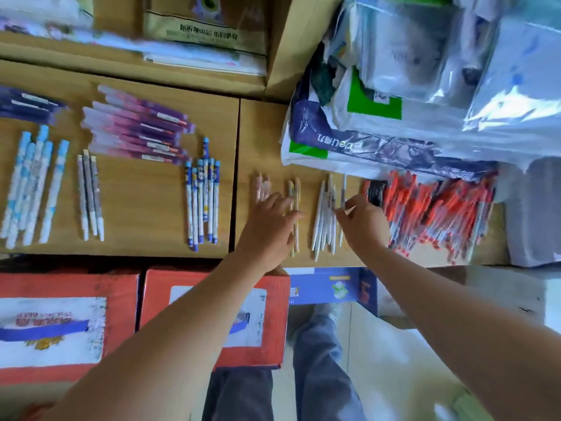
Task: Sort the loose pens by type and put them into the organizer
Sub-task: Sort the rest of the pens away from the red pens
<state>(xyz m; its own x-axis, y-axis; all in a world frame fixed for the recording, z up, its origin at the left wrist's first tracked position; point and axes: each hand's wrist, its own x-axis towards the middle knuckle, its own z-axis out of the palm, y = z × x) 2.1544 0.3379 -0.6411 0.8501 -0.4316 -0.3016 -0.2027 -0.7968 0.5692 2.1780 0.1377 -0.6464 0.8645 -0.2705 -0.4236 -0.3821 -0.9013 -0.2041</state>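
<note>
Head-cam view, looking down at a cardboard surface [145, 208] w/ pens laid out in separate bunches, one per type, so kinds don't mix.

My left hand [273, 221], centre of frame, is flat w/ fingers straight. The fingertips rest on a small pair of yellowish pens [294, 189]. I judge it's there to line them up and stop them rolling.

My right hand [362, 221], just right of centre, has thumb and forefinger curled in a pinch on a pale pen [343, 188]. Blur makes the grip approx. That pen lies at the right edge of the white pens [323, 220], between them and the big unsorted heap of red-capped pens [434, 214] at right. Prob. it's joining the white bunch.

Other bunches, moving left from my left hand:
- pink pens [261, 185], just beside it
- blue-and-white pens [202, 196]
- purple-pink pens [138, 132], fanned toward upper left
- three grey pens [90, 196]
- light-blue pens [30, 183], at the left edge
- dark purple pens [27, 106], upper left

Plastic bags [516, 101] are piled upper right, overhanging the red heap. Red boxes [158, 284] sit lower left, below my left forearm.

I can't pick out an organizer in frame. Sorting looks well along, w/ the red heap left to do. Loading not yet begun, as far as I can judge.
</note>
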